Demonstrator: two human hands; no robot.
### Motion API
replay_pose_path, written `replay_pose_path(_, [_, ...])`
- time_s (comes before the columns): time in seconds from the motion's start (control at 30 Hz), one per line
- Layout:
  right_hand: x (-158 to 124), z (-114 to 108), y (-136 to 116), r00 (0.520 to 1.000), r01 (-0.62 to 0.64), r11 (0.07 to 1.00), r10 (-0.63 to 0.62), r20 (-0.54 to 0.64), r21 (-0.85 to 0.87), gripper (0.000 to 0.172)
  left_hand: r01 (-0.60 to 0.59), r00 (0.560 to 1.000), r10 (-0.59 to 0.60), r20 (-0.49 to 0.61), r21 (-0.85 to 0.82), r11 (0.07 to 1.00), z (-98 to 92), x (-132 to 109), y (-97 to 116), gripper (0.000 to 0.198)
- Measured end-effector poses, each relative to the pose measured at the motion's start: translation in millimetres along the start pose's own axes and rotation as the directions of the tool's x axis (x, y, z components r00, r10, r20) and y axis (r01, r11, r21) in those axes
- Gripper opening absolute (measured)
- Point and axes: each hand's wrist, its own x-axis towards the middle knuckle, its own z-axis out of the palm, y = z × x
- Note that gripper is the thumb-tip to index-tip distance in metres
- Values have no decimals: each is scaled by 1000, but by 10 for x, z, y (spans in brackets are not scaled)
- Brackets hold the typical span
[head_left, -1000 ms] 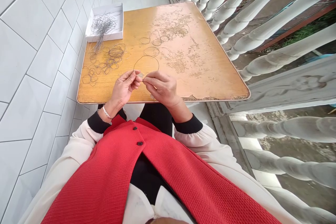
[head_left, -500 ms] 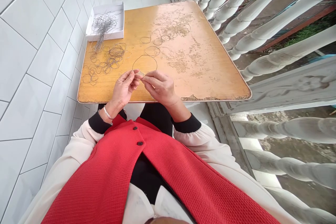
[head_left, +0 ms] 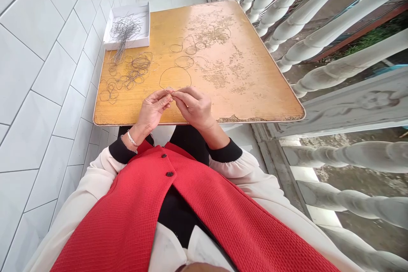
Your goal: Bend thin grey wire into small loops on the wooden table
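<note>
Between my two hands is a thin dark wire ring, its loop standing out beyond my fingertips over the table. My left hand pinches the ring's near side between thumb and fingers. Touching it from the other side, my right hand pinches the wire too. The exact spot where the wire ends meet is hidden by the fingertips. Just beyond the held ring lie several thin wire rings in a line toward the table's far right. A heap of tangled wire rings lies to the left.
A white open box with a bundle of loose wires stands at the table's far left corner, some wires hanging over its near wall. The yellow table has worn patches. A tiled wall is at left, a white balustrade at right.
My left hand has tilted slightly, bringing its fingertips closer to those of my right hand at the wire. The ring has shifted a little; the other things stay put.
</note>
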Motion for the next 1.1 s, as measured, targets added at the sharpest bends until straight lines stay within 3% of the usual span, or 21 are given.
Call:
replay_pose_path(0.2, [-37, 7, -5, 981, -184, 981, 180, 75, 60, 23, -5, 998, 3, -67, -40, 999, 33, 26, -22, 23])
replay_pose_path(0.3, [-56, -25, -37, 945, -326, 937, 320, 72, 122, 22, -16, 996, 12, -89, -42, 999, 55, 18, -3, 23])
replay_pose_path(0.37, [-59, -54, -59, 895, -442, 877, 446, 24, 189, 22, 2, 992, -4, -123, -12, 1000, 71, 8, 18, 21])
replay_pose_path(0.4, [-54, -69, -66, 852, -506, 830, 523, -10, 235, 23, 14, 989, -13, -144, 7, 1000, 79, 6, 29, 20])
replay_pose_path(0.47, [-24, -95, -67, 724, -638, 679, 690, -18, 365, 29, 35, 986, -28, -165, 42, 998, 89, 12, 43, 20])
replay_pose_path(0.57, [63, -125, -47, 510, -777, 331, 830, 226, 535, 35, 49, 991, -40, -124, 68, 996, 84, 40, 44, 22])
replay_pose_path(0.63, [130, -140, -37, 432, -812, 164, 814, 387, 561, 34, 59, 994, -50, -100, 89, 994, 67, 54, 44, 21])
replay_pose_path(0.7, [186, -152, -38, 412, -810, 114, 808, 421, 575, 32, 64, 996, -56, -73, 109, 992, 43, 55, 60, 14])
replay_pose_path(0.77, [226, -166, -43, 409, -797, 120, 829, 382, 592, 30, 65, 997, -60, -39, 132, 989, 21, 45, 101, 5])
replay_pose_path(0.93, [265, -197, -45, 394, -807, 130, 845, 361, 577, 28, 125, 991, -103, -83, 337, 933, 28, 57, 262, 32])
replay_pose_path(1.1, [234, -188, -37, 397, -824, 129, 827, 399, 552, 22, 118, 990, -69, -122, 458, 881, 98, 157, 327, 30])
